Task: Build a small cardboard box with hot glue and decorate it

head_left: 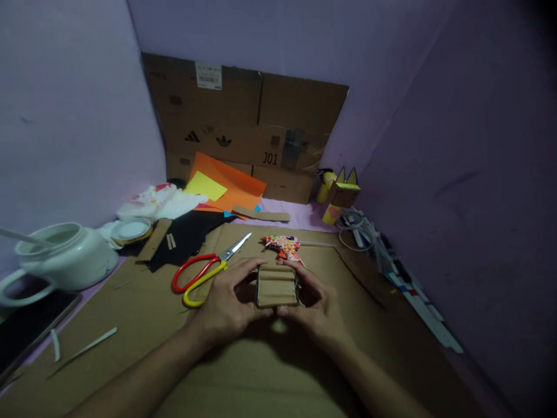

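— Left hand (230,307), right hand (319,307): holding what?
— Each clasps one end of a ridged cardboard piece (277,285).
— Lying how?
— Centred between them, low over the table (130,325), ridges running side to side; neither hand is nearer.

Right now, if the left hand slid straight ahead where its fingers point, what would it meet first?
The left hand grips the small ribbed brown cardboard block; past it, probably the multicoloured patterned piece, depth unclear.
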`<state>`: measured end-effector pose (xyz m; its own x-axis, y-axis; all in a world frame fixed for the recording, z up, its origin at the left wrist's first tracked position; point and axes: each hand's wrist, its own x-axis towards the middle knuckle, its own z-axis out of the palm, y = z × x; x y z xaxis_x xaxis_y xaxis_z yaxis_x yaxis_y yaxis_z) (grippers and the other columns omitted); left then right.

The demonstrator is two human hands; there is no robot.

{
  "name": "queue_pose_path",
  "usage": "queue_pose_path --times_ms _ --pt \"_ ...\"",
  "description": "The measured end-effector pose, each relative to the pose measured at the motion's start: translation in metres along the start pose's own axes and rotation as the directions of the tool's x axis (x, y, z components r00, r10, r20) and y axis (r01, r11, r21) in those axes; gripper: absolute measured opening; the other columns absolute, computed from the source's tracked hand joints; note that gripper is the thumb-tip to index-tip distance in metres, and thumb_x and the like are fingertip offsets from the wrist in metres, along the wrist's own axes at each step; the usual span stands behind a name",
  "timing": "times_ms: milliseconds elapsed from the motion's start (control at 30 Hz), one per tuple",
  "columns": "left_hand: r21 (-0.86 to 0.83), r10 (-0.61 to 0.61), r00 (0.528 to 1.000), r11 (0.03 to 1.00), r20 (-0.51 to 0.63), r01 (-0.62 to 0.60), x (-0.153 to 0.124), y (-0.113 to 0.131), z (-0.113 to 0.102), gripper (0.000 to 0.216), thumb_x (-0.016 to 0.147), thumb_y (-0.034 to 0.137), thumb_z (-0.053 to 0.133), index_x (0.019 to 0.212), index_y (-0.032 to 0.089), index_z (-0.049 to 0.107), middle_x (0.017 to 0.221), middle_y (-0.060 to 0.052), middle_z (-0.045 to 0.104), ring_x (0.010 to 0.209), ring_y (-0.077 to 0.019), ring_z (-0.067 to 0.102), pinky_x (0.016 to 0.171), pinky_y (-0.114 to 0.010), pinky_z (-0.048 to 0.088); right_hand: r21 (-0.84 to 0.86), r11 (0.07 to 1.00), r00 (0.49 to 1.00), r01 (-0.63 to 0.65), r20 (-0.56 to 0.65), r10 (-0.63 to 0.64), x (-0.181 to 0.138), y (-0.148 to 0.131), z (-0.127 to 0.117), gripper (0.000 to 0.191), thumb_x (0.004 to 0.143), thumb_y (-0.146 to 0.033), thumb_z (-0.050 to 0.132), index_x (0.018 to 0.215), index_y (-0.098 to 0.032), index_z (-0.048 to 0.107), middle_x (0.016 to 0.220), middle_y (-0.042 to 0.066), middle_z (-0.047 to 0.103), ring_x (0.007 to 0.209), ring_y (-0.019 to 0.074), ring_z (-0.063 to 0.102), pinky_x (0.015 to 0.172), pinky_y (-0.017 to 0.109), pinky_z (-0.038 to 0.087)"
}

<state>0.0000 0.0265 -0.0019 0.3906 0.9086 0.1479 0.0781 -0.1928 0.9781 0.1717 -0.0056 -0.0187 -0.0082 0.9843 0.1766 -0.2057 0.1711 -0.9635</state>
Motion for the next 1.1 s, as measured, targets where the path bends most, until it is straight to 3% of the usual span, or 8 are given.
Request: queue_pose_path --times_ms 167,300,467,533,667,833,967,1100 --pt "-0.106 -0.067 0.997 0.992 0.028 0.07 0.0017 -0.0004 0.002 0.064 0.056 0.023 0.081 0.114 0.018 0.056 0.117 -0.012 0.062 0.106 -0.029 0.06 0.094 -0.04 0.047 -0.018 1.0 0.999 0.013 0.031 -0.012 0.0028 0.0007 -0.0001 0.057 0.058 -0.022 0.082 0.111 -0.026 0.062 0.109 0.005 0.067 0.101 0.0254 0.063 0.082 0.036 0.054" --pt "-0.263 -0.112 0.993 0.958 0.021 0.114 0.0049 0.001 0.0056 0.07 0.056 0.019 0.081 0.118 0.017 0.05 0.119 -0.012 0.061 0.11 -0.0283 0.058 0.093 -0.039 0.048 -0.056 0.996 0.997 0.07 -0.022 -0.072 0.0045 0.0012 0.0003 0.073 0.058 -0.022 0.082 0.125 -0.027 0.053 0.131 0.008 0.055 0.11 0.027 0.058 0.085 0.038 0.053" --pt "-0.315 -0.091 0.996 0.946 -0.022 0.079 0.007 -0.0008 0.0041 0.068 0.058 0.015 0.079 0.118 0.018 0.048 0.124 -0.011 0.058 0.114 -0.0275 0.055 0.095 -0.037 0.047 -0.31 0.931 0.944 0.191 -0.2 -0.261 0.001 0.0039 0.0006 0.037 0.065 -0.018 0.075 0.1 -0.03 0.071 0.114 0.005 0.068 0.108 0.0279 0.061 0.082 0.041 0.056" --pt "-0.327 -0.101 0.995 0.941 -0.019 0.089 0.0073 -0.0012 0.0029 0.069 0.057 0.013 0.079 0.118 0.018 0.047 0.124 -0.011 0.058 0.114 -0.027 0.055 0.095 -0.037 0.047 -0.334 0.921 0.937 0.201 -0.21 -0.28 -0.0005 0.0049 0.0009 0.037 0.065 -0.017 0.075 0.099 -0.031 0.072 0.109 0.004 0.07 0.102 0.0275 0.064 0.078 0.04 0.058" --pt "-0.317 -0.103 0.994 0.944 -0.017 0.093 0.0075 -0.0004 0.0024 0.069 0.057 0.012 0.078 0.118 0.018 0.047 0.125 -0.011 0.057 0.114 -0.0271 0.055 0.096 -0.037 0.046 -0.224 0.966 0.965 0.131 -0.196 -0.176 0.0001 0.0041 0.0015 0.04 0.065 -0.022 0.076 0.104 -0.027 0.069 0.114 0.006 0.067 0.094 0.0258 0.067 0.077 0.039 0.058" --pt "-0.274 -0.085 0.996 0.958 0.007 0.083 0.0071 -0.0006 0.0004 0.069 0.057 0.012 0.078 0.118 0.019 0.047 0.127 -0.012 0.055 0.116 -0.0285 0.053 0.097 -0.039 0.044 -0.089 0.995 0.979 0.046 -0.194 -0.063 0.004 -0.0006 0.0005 0.033 0.065 -0.032 0.076 0.095 -0.021 0.07 0.106 0.009 0.07 0.094 0.0267 0.066 0.079 0.039 0.056" --pt "-0.39 -0.019 0.994 0.919 0.111 0.062 0.0056 -0.0005 -0.0024 0.065 0.061 0.016 0.076 0.118 0.02 0.045 0.125 -0.012 0.054 0.116 -0.0285 0.052 0.096 -0.039 0.043 0.009 1.0 0.988 0.008 -0.152 -0.006 0.0055 -0.0015 -0.001 0.035 0.061 -0.03 0.079 0.094 -0.021 0.068 0.102 0.009 0.07 0.098 0.0268 0.064 0.08 0.04 0.055" --pt "-0.41 -0.158 0.982 0.893 0.102 0.187 0.0041 0.0014 -0.0023 0.043 0.065 0.029 0.074 0.1 0.018 0.05 0.103 -0.009 0.063 0.098 -0.0257 0.06 0.081 -0.034 0.049 0.02 0.999 0.996 -0.039 -0.074 0.041 0.0044 -0.003 -0.0023 0.034 0.061 -0.03 0.079 0.092 -0.02 0.071 0.112 0.011 0.066 0.094 0.0258 0.065 0.081 0.04 0.053"
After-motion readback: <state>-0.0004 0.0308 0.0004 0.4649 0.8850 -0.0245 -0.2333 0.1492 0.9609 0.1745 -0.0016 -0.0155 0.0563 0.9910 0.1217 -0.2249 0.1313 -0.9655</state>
